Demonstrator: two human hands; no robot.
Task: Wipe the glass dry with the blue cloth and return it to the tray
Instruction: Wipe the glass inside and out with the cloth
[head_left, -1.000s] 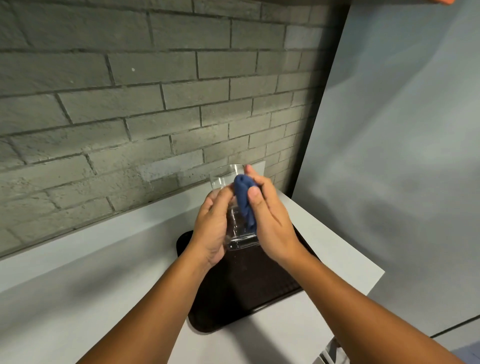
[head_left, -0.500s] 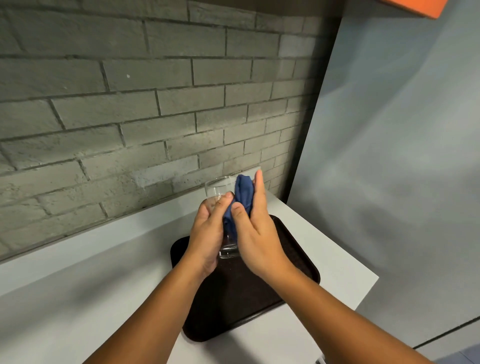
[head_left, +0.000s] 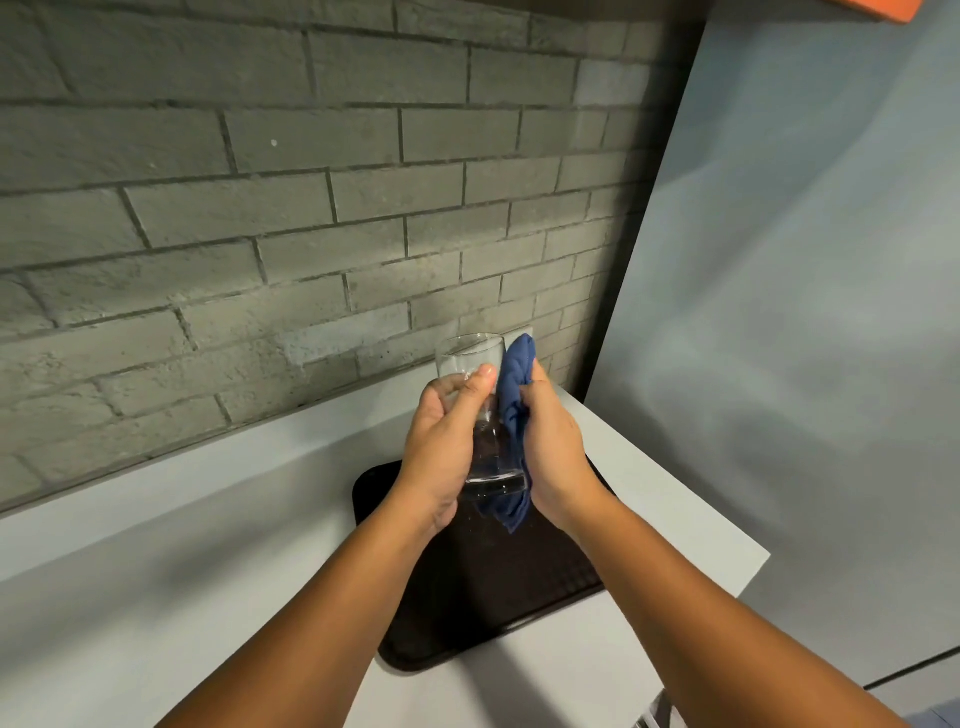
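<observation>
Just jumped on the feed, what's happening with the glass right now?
A person is drying a clear glass. The left hand grips it upright around its side, while the right hand presses a bunched blue cloth against the outside of the glass. The glass is held in the air above the dark tray, which sits on the white counter by the brick wall. It has not been set back on the tray yet.

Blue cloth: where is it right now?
Head view, centre: the blue cloth is in the right hand, pressed against the right side of the glass that the left hand holds above the dark tray.
</observation>
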